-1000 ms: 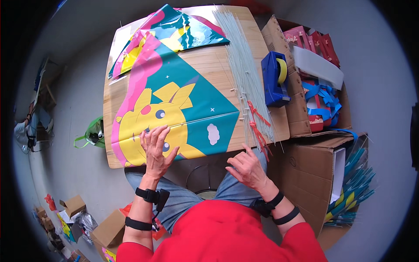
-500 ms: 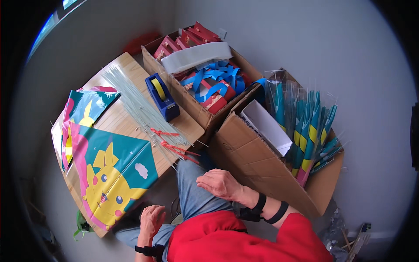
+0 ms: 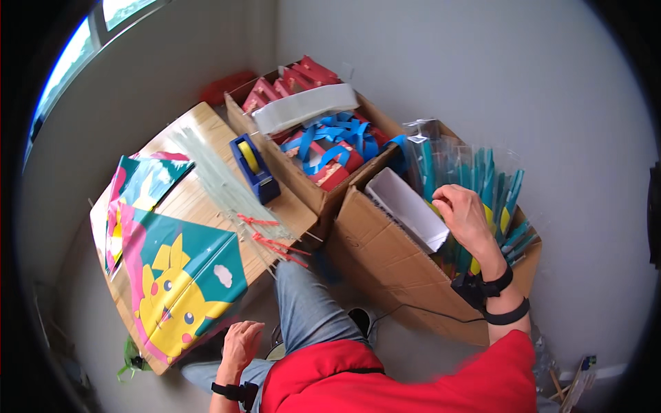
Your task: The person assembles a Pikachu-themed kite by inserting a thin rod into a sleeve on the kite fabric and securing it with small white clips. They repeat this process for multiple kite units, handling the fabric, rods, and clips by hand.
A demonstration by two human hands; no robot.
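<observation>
My right hand (image 3: 468, 215) hangs over the open cardboard box on the right, fingers bent but loosely apart. Nothing shows in it. Under and beside it stand several teal and yellow rolled kites (image 3: 487, 180) in clear sleeves, next to a narrow white box (image 3: 407, 210). My left hand (image 3: 242, 342) hovers by my left thigh, its fingers relaxed and holding nothing visible. Near it on the wooden table lies a flat kite (image 3: 180, 282) with a yellow cartoon character on teal and pink. Another such kite (image 3: 143, 180) lies partly under it.
A bundle of thin pale rods (image 3: 220, 175) with red ties lies across the table (image 3: 206, 120). Beside it stands a blue tape dispenser (image 3: 256, 172). A farther cardboard box (image 3: 296, 177) holds red boxes, blue ribbon and a white roll. A dark cable (image 3: 427, 312) runs from my right wrist.
My right hand has moved from above my lap to the right and forward, over the box of rolled kites. My left hand has stayed by my thigh. The view has shifted slightly.
</observation>
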